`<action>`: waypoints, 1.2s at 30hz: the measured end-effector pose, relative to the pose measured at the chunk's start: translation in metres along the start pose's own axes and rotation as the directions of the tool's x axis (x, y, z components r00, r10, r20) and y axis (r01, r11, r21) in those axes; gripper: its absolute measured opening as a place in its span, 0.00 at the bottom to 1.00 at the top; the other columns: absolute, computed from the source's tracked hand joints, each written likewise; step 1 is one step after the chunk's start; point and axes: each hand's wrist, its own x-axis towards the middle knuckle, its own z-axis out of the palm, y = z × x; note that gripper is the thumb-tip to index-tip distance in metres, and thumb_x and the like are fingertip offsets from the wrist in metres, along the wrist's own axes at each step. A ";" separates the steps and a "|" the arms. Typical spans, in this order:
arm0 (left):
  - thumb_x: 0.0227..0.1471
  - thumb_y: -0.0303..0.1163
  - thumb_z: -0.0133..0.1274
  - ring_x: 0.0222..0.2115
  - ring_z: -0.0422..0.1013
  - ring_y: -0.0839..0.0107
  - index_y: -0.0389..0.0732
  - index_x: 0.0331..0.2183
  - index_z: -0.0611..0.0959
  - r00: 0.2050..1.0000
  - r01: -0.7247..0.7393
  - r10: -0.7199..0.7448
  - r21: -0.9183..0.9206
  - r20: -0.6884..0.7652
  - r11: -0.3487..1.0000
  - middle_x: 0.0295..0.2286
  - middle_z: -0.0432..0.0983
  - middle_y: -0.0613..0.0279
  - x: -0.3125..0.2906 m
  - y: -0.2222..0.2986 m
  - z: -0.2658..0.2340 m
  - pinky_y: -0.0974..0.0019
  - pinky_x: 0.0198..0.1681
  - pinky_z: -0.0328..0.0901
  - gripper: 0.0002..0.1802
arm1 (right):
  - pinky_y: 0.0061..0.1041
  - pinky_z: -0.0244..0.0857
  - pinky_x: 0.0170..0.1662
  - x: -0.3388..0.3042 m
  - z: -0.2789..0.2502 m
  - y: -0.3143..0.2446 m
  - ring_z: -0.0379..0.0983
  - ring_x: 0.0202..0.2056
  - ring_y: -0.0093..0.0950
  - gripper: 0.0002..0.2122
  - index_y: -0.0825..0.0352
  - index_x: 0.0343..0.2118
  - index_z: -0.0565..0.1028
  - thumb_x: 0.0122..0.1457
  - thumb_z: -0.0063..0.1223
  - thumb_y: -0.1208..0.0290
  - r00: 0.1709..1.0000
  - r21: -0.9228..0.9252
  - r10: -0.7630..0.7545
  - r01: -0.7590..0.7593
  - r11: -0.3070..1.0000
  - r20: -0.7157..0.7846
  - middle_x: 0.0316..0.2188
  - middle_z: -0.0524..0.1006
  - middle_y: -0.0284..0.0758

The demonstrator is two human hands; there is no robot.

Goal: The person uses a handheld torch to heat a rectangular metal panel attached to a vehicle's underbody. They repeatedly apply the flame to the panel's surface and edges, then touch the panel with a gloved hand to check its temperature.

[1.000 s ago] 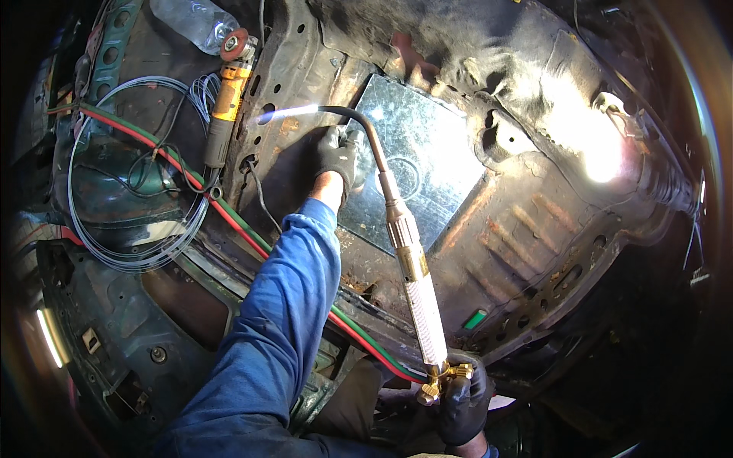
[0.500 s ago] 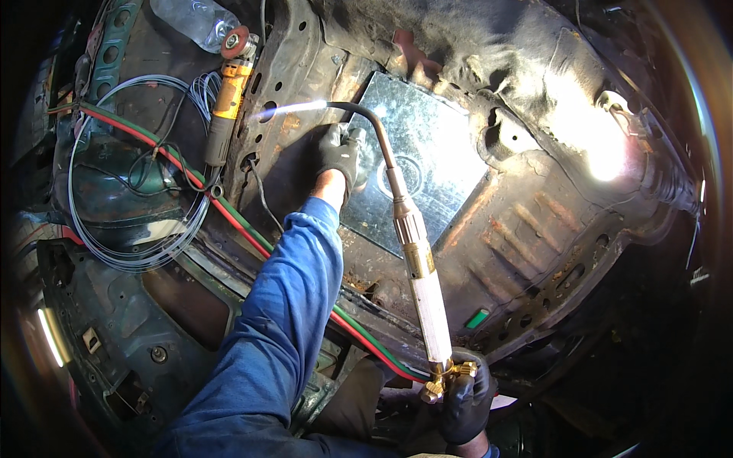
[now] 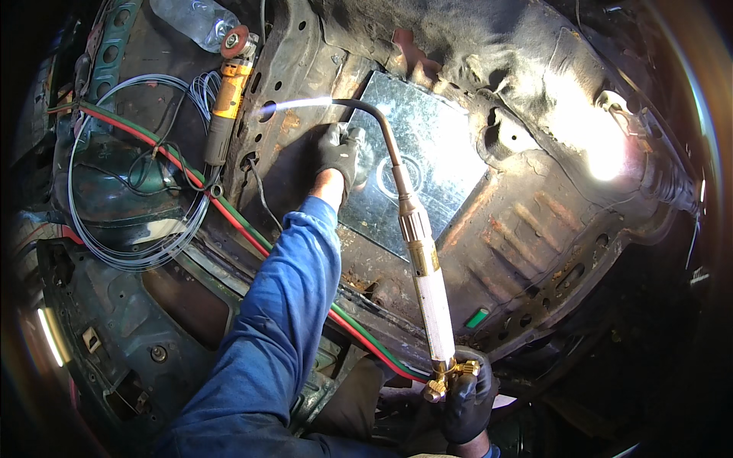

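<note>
A lit gas welding torch [image 3: 431, 305], with a ribbed pale handle, brass fittings and a bent copper-coloured neck, slants up across the view. A white-blue flame [image 3: 299, 104] points left from its tip. My right hand [image 3: 467, 401], in a black glove, is closed around the brass valve end of the torch. My left hand [image 3: 340, 155], also gloved, is closed at the left edge of a shiny square metal sheet [image 3: 435, 153] with a circle marked on it. What the left fingers hold is hidden. The sheet lies on a worn, rusty car-body panel [image 3: 527, 237].
An orange and grey angle grinder [image 3: 227, 107] lies at the upper left, beside coiled grey wire [image 3: 76, 191] and a clear plastic bottle [image 3: 197, 21]. Red and green twin hoses [image 3: 229, 210] run diagonally to the torch. A bright lamp [image 3: 607, 162] glares at the right.
The torch has shifted slightly to the right, carrying its flame along. My left hand stays almost in the same place.
</note>
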 end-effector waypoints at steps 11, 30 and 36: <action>0.60 0.30 0.62 0.22 0.71 0.77 0.39 0.39 0.80 0.997 0.064 -0.058 -0.161 0.043 0.985 0.24 0.77 0.67 -0.010 0.017 0.009 0.67 0.26 0.69 0.08 | 0.24 0.69 0.38 0.001 -0.001 0.001 0.73 0.33 0.19 0.34 0.71 0.48 0.73 0.67 0.47 0.36 1.000 0.036 0.006 -0.006 0.999 -0.005 0.34 0.78 0.32; 0.59 0.37 0.65 0.28 0.71 0.76 0.38 0.42 0.82 0.995 0.099 -0.097 -0.060 0.036 0.993 0.28 0.79 0.67 -0.007 0.011 0.006 0.65 0.35 0.70 0.15 | 0.24 0.69 0.38 0.001 0.000 0.004 0.73 0.34 0.20 0.34 0.71 0.48 0.73 0.66 0.47 0.35 1.000 0.058 0.026 -0.026 0.998 -0.010 0.35 0.78 0.33; 0.59 0.37 0.65 0.29 0.72 0.77 0.38 0.42 0.83 0.998 0.064 -0.064 0.025 0.009 0.998 0.29 0.80 0.68 -0.004 0.007 0.005 0.65 0.36 0.70 0.15 | 0.24 0.69 0.38 0.003 0.000 0.005 0.73 0.34 0.20 0.34 0.71 0.48 0.73 0.66 0.47 0.35 1.000 0.031 -0.007 0.007 1.000 -0.007 0.35 0.79 0.33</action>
